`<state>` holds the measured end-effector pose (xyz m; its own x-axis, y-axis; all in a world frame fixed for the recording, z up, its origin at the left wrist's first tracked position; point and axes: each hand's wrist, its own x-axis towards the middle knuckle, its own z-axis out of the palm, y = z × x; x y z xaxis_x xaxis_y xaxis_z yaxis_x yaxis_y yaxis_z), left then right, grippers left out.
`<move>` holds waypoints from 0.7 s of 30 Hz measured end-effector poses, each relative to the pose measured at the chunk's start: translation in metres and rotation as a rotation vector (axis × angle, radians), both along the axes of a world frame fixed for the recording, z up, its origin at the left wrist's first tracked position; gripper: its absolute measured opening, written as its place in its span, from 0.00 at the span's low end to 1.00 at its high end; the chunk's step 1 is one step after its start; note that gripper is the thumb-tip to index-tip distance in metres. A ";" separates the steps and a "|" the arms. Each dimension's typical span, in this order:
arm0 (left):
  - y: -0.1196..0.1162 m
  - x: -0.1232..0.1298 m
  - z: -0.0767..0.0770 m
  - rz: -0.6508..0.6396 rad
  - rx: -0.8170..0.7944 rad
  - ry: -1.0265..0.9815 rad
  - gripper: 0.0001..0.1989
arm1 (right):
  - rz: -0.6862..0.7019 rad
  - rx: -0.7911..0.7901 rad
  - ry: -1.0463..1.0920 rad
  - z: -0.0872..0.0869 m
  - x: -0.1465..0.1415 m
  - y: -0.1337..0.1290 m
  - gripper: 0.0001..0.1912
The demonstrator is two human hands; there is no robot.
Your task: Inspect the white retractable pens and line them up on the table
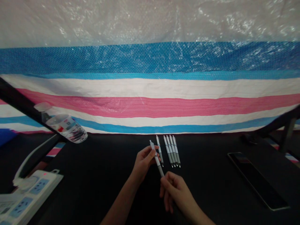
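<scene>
In the head view, nearest the camera, two bare forearms [119, 200] reach in from the bottom edge, which cuts them off below the elbow. The left hand [145, 160] angles up and to the right, thumb and fingers pinched on the upper part of a slim white click pen with a grey grip [157, 159]; some of its fingers are hidden behind the barrel. The right hand [175, 188] comes up and to the left, closed on the pen's lower end between thumb and bent index finger, its other fingers curled downward; the writing tip is concealed there. The pen slants between both hands above a black tabletop [211, 193]. Just behind it lies a similar loose pen [160, 155], partly covered by the left fingers, and to its right a row of four matching pens [171, 150]. A white power strip with blue socket panels [43, 186] runs out at the lower left corner. A small dark object [251, 139] near the far right edge is too dim to identify.
</scene>
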<state>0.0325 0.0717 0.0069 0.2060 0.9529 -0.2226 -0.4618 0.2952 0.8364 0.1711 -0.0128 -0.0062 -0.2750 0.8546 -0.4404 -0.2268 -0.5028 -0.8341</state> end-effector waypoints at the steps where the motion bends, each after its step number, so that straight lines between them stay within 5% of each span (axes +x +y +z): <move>1: 0.000 0.000 0.000 -0.007 0.002 -0.013 0.19 | -0.005 0.039 -0.051 -0.001 0.000 0.000 0.30; 10: -0.001 0.002 -0.002 -0.037 -0.008 -0.133 0.17 | 0.095 -0.093 0.198 -0.007 0.002 0.002 0.29; 18: 0.002 0.000 0.000 0.083 0.083 0.104 0.33 | 0.048 0.185 -0.119 0.002 0.009 0.009 0.31; 21: 0.001 0.001 0.002 0.073 0.119 0.150 0.31 | 0.056 0.185 -0.118 0.001 0.011 0.010 0.31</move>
<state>0.0331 0.0728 0.0088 0.1088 0.9855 -0.1304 -0.3462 0.1606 0.9243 0.1820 -0.0030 -0.0048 -0.2806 0.9085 -0.3096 -0.0982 -0.3481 -0.9323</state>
